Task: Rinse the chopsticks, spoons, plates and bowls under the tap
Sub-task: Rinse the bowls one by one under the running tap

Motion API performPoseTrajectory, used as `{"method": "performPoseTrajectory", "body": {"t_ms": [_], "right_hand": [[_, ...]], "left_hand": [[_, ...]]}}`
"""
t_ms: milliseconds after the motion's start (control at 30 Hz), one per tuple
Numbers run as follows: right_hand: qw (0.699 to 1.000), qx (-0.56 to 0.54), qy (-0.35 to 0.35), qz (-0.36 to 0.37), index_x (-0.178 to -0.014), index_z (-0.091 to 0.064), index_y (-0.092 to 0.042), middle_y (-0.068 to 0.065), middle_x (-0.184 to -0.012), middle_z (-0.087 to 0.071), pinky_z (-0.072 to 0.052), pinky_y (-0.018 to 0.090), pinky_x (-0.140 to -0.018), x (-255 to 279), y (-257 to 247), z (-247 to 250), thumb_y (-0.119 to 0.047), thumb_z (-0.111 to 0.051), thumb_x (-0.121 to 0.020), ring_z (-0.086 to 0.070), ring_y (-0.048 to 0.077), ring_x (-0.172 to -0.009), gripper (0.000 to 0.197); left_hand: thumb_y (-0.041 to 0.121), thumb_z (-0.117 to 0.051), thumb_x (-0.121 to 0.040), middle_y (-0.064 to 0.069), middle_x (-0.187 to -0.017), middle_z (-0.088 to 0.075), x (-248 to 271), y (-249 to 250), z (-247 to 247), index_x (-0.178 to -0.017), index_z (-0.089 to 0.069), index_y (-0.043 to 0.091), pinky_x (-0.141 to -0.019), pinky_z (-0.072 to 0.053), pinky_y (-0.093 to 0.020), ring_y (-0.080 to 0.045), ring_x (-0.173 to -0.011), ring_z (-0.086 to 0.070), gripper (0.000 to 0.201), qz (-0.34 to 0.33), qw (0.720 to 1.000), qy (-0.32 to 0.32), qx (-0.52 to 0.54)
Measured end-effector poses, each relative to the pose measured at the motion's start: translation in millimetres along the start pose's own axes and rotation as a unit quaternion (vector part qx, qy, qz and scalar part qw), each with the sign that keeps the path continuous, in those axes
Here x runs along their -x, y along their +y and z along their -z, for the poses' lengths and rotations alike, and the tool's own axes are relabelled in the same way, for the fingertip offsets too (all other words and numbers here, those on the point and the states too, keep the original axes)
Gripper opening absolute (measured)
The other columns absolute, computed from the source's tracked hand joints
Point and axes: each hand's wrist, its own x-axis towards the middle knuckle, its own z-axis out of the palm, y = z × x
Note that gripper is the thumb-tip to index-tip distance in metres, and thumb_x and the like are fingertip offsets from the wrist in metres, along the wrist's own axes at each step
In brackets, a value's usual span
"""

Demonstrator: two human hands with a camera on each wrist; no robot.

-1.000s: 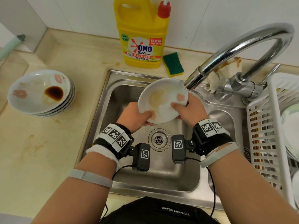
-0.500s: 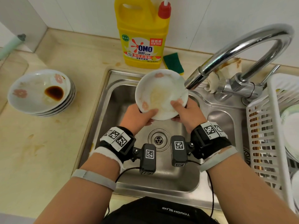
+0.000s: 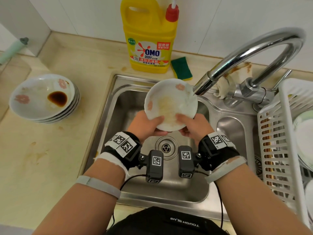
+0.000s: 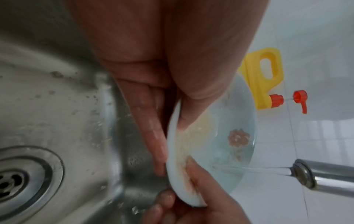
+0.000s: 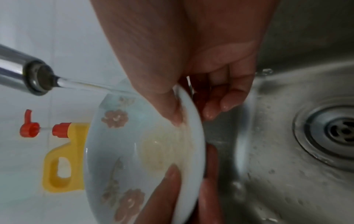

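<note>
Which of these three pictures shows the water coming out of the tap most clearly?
The right wrist view: the stream of water leaves the tap spout and hits the plate. The left wrist view shows only a thin streak; in the head view it is barely visible.

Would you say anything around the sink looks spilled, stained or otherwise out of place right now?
Yes. A dark brown sauce puddle sits in the top plate of the stack of plates left of the sink, unrinsed. The cloth draped behind the tap carries brown stains. Nothing looks broken or tipped.
</note>
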Motion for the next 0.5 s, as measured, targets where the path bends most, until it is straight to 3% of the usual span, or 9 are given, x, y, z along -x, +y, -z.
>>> {"method": "performPoseTrajectory", "body": {"t_ms": [100, 267, 333, 467, 500], "right_hand": [[0.996, 0.081, 0.043, 0.025, -0.081, -0.071, -0.016, 0.008, -0.084, -0.075, -0.063, 0.043, -0.079, -7, -15, 11, -0.032, -0.071, -0.092, -0.073, 0.029, -0.085, 0.020], [0.964, 0.244, 0.070, 0.075, -0.080, -0.072, -0.006, 0.011, -0.078, -0.074, -0.060, 0.050, -0.082, -9, -31, 19, -0.068, -0.055, -0.091, -0.072, 0.026, -0.078, 0.065], [0.965, 0.239, 0.070, 0.083, -0.081, -0.071, -0.013, 0.008, -0.080, -0.074, -0.059, 0.051, -0.084, -7, -29, 17, -0.066, -0.054, -0.093, -0.071, 0.026, -0.082, 0.057], [0.973, 0.206, 0.013, 0.101, -0.104, -0.071, -0.023, -0.004, -0.094, -0.072, -0.056, 0.048, -0.095, -2, -18, 14, -0.032, -0.066, -0.097, -0.070, 0.023, -0.098, 0.012], [0.975, 0.201, 0.002, 0.097, -0.102, -0.070, -0.025, -0.007, -0.092, -0.071, -0.057, 0.046, -0.096, -2, -17, 15, -0.027, -0.068, -0.095, -0.070, 0.022, -0.098, 0.007]], "left_hand": [[0.006, -0.060, -0.098, -0.011, -0.119, -0.068, -1, 6, 4, -0.128, -0.058, 0.006, -0.078, -0.064, -0.047, -0.027, -0.089, -0.076, 0.031, -0.021, 0.995, -0.001, -0.095], [0.007, -0.060, -0.098, -0.004, -0.111, -0.069, 0, 10, 8, -0.125, -0.059, 0.008, -0.072, -0.065, -0.042, -0.023, -0.087, -0.075, 0.028, -0.033, 0.990, -0.009, -0.139], [0.009, -0.060, -0.098, -0.006, -0.113, -0.069, 0, 11, 8, -0.127, -0.060, 0.007, -0.072, -0.065, -0.043, -0.024, -0.088, -0.075, 0.029, -0.035, 0.988, -0.001, -0.151], [0.012, -0.059, -0.098, -0.012, -0.113, -0.070, -3, 13, 13, -0.129, -0.060, 0.004, -0.067, -0.064, -0.036, -0.022, -0.084, -0.075, 0.031, -0.062, 0.976, 0.016, -0.206], [0.012, -0.058, -0.099, -0.012, -0.113, -0.069, -3, 13, 13, -0.129, -0.060, 0.004, -0.066, -0.064, -0.035, -0.021, -0.083, -0.074, 0.032, -0.068, 0.973, 0.016, -0.218]]}}
